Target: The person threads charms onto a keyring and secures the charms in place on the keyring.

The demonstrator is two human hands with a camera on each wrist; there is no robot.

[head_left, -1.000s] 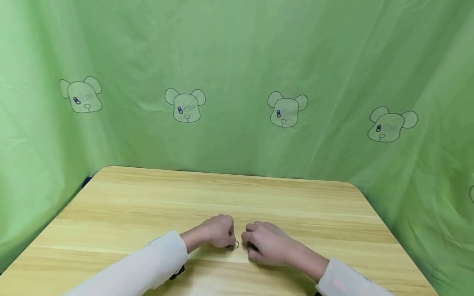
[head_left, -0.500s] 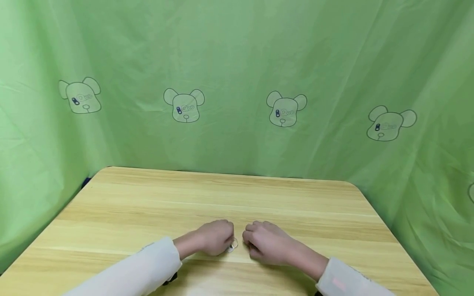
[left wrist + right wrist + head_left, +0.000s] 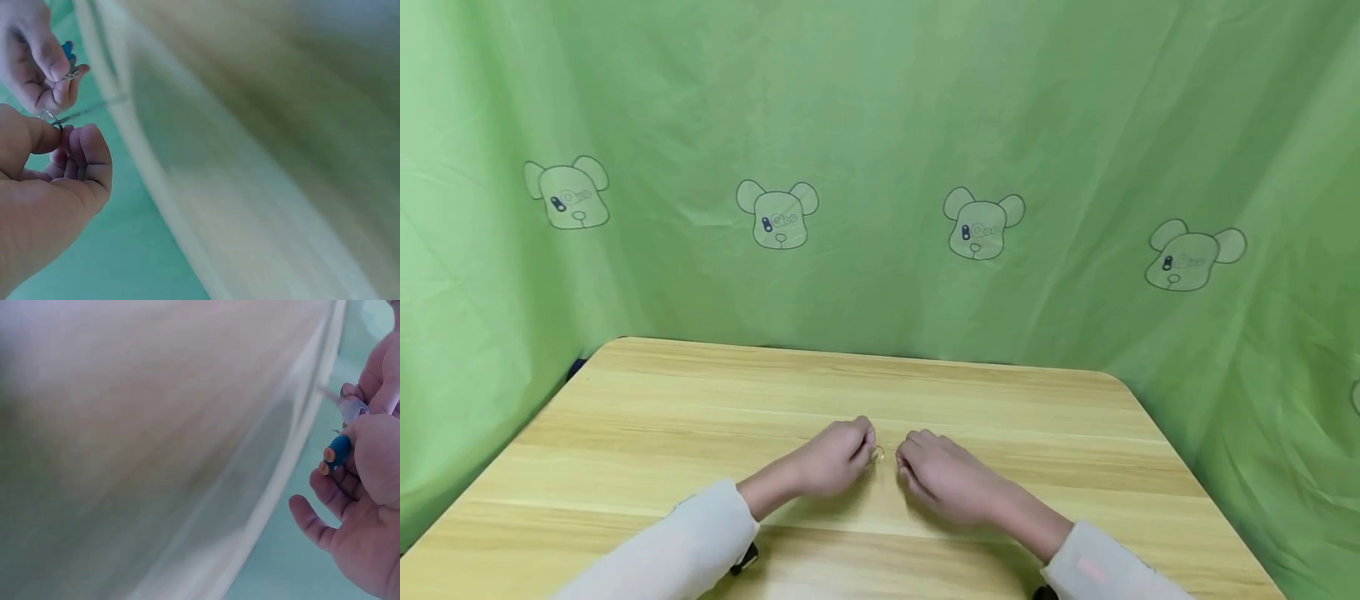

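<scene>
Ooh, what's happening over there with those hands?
A person is handling two tiny things above the table. The left hand pinches a thin ring, and the right hand holds a little blue thing with orange ends. A bit of chain shows at the right fingers. The hands are close but apart.

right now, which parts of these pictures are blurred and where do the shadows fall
Head view: curtain prints fairly crisp, soft shadows on the table beneath left hand and right hand; left wrist view: large pale surface badly blurred, hands clearer; right wrist view: pale surface blurred too, blue piece clearer.
</scene>
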